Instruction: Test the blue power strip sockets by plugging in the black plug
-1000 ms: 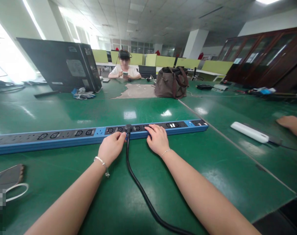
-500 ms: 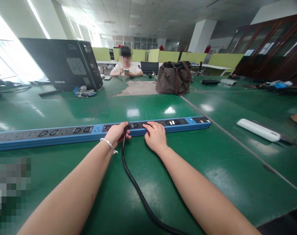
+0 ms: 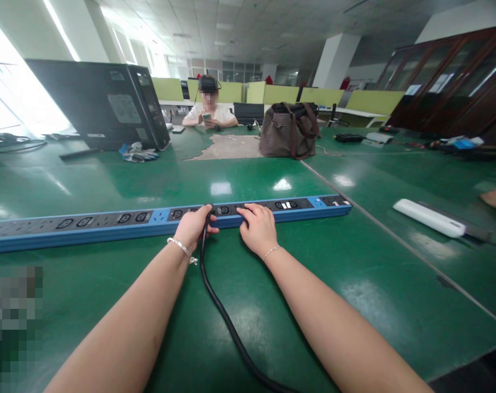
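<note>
A long blue and black power strip [image 3: 108, 232] with several sockets lies across the green table. My left hand [image 3: 194, 225] is closed around the plug end of a thick black power cord [image 3: 221, 308], at a socket near the strip's middle. Whether the plug is seated in the socket is hidden by my fingers. From there the cord hangs over the near side of the strip and runs toward me. To the right, my right hand [image 3: 259, 226] rests on the strip with its fingers spread, holding nothing.
A white power strip [image 3: 430, 217] lies at the right, with part of another person's hand [image 3: 495, 200] beyond it. Farther back stand a black computer case [image 3: 96, 109], gloves [image 3: 138, 153] and a brown bag [image 3: 287, 134]. Another person [image 3: 210, 112] sits across the table holding a phone.
Both hands keep their places on the strip. The whole view has shifted slightly, and the cord's slack lies a little farther left.
</note>
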Demonstrator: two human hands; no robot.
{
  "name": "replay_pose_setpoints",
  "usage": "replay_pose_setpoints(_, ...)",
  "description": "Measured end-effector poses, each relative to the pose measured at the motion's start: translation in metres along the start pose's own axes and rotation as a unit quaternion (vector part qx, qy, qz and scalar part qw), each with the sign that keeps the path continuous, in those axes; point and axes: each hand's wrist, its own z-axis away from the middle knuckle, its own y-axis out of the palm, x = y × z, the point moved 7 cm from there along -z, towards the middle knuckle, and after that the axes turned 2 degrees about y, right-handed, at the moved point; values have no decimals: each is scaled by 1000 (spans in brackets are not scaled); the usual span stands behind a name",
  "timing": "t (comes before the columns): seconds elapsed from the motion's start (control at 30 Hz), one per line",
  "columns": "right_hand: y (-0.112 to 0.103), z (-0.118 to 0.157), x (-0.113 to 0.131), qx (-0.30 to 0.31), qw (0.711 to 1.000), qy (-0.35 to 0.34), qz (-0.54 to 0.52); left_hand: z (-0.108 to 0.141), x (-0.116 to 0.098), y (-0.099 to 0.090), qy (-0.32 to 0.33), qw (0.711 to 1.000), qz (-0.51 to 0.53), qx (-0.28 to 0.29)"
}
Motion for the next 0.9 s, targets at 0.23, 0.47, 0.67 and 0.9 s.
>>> replay_pose_setpoints(0.23,0,0,-1,-3,1000,9,-3,-2,2,-1,-18,999,15,31)
replay_pose_setpoints(0.47,1,-1,-2,-7,1000,9,-12,-2,1,-1,1,999,27,19)
replay_pose_setpoints(0.67,1,-2,-3,-6,1000,16,-14,3,-9,-3,49,998,36,-3)
replay_pose_setpoints(0.9,0,-1,4,-8,1000,6,-5,56,-102,-53,192,976,98,-42)
